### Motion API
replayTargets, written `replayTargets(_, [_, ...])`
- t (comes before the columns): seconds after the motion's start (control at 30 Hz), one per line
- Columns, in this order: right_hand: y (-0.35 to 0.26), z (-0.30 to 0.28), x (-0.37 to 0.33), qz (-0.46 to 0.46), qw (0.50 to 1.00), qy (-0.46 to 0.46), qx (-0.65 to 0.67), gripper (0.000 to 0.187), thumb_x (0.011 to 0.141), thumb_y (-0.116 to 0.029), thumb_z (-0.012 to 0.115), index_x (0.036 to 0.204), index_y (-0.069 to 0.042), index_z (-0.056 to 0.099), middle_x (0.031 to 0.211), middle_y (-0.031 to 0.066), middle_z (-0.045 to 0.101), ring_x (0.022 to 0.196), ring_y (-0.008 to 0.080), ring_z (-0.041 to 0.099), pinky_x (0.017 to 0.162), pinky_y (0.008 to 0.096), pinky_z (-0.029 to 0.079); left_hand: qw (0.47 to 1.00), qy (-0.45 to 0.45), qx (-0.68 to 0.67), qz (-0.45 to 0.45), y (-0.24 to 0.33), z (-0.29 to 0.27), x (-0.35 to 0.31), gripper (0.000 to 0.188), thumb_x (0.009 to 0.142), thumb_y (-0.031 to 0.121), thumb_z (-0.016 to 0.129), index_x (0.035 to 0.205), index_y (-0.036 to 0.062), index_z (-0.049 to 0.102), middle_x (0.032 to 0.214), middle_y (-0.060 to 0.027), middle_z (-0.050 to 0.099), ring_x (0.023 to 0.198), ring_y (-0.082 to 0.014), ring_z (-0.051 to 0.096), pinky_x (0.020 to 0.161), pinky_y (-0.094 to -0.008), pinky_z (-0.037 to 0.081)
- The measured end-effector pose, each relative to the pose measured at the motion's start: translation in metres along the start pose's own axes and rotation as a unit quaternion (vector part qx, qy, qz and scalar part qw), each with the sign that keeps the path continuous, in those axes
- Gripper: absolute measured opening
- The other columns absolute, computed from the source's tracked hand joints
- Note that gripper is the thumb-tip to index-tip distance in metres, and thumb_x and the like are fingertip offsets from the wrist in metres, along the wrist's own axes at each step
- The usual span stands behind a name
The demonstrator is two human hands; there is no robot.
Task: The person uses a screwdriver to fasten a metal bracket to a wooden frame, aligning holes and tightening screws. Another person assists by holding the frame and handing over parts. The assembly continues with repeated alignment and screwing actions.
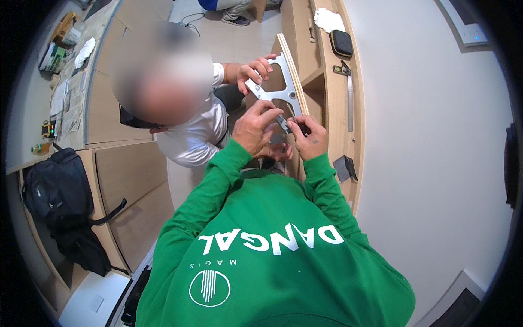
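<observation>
In front of me, my left hand [252,127] pinches a small grey metal piece [282,123] between thumb and fingers. My right hand [309,137] is closed at the other end of that piece; a dark part shows by its fingers, too small to name. Just beyond is a silver metal bracket [292,94] with large cut-outs, lying along the edge of a plywood panel [289,57]. A co-worker in a white shirt grips the bracket's far end with one hand [256,72]. Another hand [279,151], seemingly the co-worker's, is below mine, partly hidden.
On the wooden ledge at right are a black case [341,42], a white cloth [329,20], a combination square [349,98] and a dark grey piece [345,168]. At left, a black backpack [59,185] hangs by cabinets near a cluttered counter [81,103]. Another person crouches beyond.
</observation>
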State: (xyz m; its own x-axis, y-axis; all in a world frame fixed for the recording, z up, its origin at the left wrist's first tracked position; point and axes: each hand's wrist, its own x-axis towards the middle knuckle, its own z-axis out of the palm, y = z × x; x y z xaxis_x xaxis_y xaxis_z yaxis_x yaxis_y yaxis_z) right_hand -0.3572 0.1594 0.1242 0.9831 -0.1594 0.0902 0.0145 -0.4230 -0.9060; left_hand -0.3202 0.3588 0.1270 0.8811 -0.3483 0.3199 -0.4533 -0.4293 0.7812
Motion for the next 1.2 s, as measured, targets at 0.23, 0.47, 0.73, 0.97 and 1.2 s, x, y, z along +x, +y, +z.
replayTargets(0.23, [-0.033, -0.007, -0.009, -0.068, 0.997, -0.011, -0.046, 0.009, 0.09, -0.006, 0.079, 0.095, -0.001, 0.074, 0.086, 0.0124, 0.066, 0.073, 0.0247, 0.065, 0.067, 0.0349, 0.052, 0.794, -0.094, -0.514, -0.31, 0.007, -0.001, -0.01, 0.027, 0.103, 0.018, 0.073, 0.12, -0.004, 0.071, 0.103, -0.006, 0.074, 0.085, -0.0105, 0.069, 0.075, -0.0301, 0.061])
replayTargets(0.47, [-0.03, 0.01, -0.009, -0.111, 0.989, -0.07, -0.064, 0.015, 0.089, -0.004, 0.078, 0.102, 0.0, 0.074, 0.093, 0.014, 0.066, 0.08, 0.026, 0.068, 0.071, 0.0369, 0.054, 0.659, -0.058, -0.631, -0.404, -0.01, 0.003, -0.029, 0.019, 0.106, 0.014, 0.067, 0.116, -0.0014, 0.072, 0.107, -0.0103, 0.077, 0.09, -0.0161, 0.075, 0.073, -0.0265, 0.062])
replayTargets(0.73, [-0.042, -0.005, 0.014, 0.086, 0.968, -0.199, 0.129, 0.032, 0.094, -0.003, 0.068, 0.126, -0.003, 0.07, 0.098, 0.0106, 0.068, 0.085, 0.0126, 0.068, 0.077, 0.0279, 0.055, 0.722, -0.003, -0.558, -0.41, -0.031, -0.01, -0.036, 0.024, 0.105, 0.014, 0.068, 0.123, -0.0015, 0.069, 0.104, -0.0124, 0.078, 0.084, -0.0166, 0.076, 0.071, -0.0265, 0.06])
replayTargets(0.97, [-0.07, -0.025, 0.054, -0.126, 0.956, -0.141, -0.225, 0.019, 0.1, -0.006, 0.067, 0.118, -0.004, 0.075, 0.085, 0.0134, 0.074, 0.07, 0.0198, 0.068, 0.068, 0.0331, 0.055, 0.771, -0.016, -0.502, -0.392, -0.037, -0.005, -0.037, 0.026, 0.105, 0.007, 0.054, 0.127, -0.0014, 0.065, 0.096, -0.0099, 0.075, 0.073, -0.0135, 0.07, 0.065, -0.0253, 0.053])
replayTargets(1.2, [-0.072, -0.008, 0.074, -0.125, 0.945, -0.202, -0.227, 0.016, 0.097, -0.01, 0.072, 0.111, -0.005, 0.077, 0.093, 0.0203, 0.076, 0.08, 0.0316, 0.075, 0.076, 0.036, 0.058, 0.778, 0.001, -0.5, -0.38, -0.043, 0.002, -0.035, 0.03, 0.097, 0.001, 0.049, 0.119, -0.0024, 0.068, 0.082, -0.0026, 0.064, 0.06, -0.0096, 0.055, 0.057, -0.0242, 0.043])
